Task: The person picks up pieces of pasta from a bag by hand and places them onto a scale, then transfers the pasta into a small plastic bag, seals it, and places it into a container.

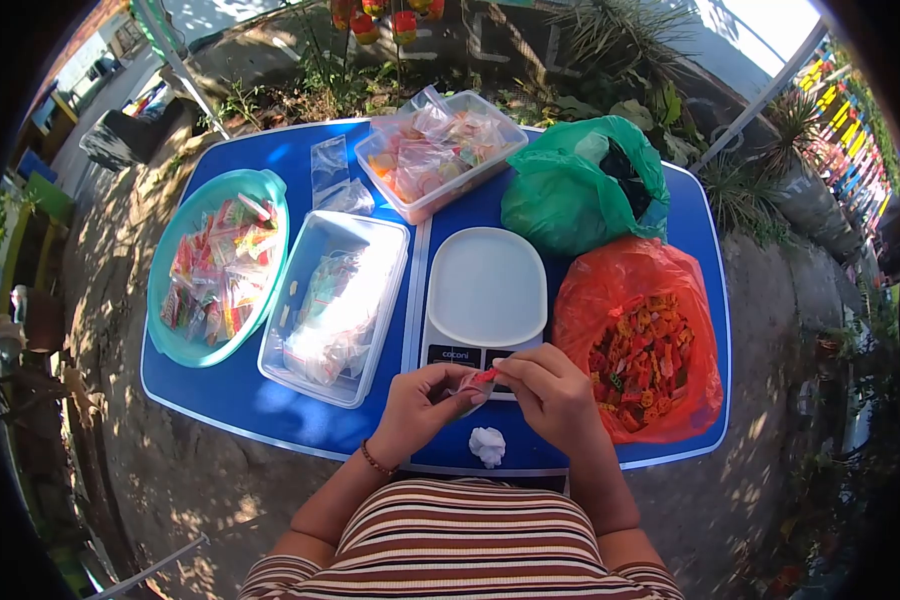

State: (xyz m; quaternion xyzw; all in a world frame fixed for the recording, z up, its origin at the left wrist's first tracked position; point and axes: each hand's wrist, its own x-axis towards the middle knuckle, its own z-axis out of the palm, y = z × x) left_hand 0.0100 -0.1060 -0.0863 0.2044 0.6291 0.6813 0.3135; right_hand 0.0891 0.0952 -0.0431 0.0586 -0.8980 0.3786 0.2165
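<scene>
My left hand (417, 408) is closed on a small clear plastic bag (470, 387), just in front of the kitchen scale. At the bag's mouth, my right hand (552, 388) pinches a small red piece (487, 376) between thumb and fingers. Just beyond my hands stands the kitchen scale (454, 355) with a white tray (486, 285) on it. To the right, an open orange plastic bag (625, 270) holds many small orange and red pieces (645, 365). A crumpled white tissue (487, 447) lies on the table below my hands.
On the blue table (255, 400), a teal basin (160, 290) holds filled packets. Beside it stands a clear bin (395, 290) of plastic bags. A container (450, 192) of packets and a green bag (560, 190) are at the back. Flat clear bags (330, 170) lie back left.
</scene>
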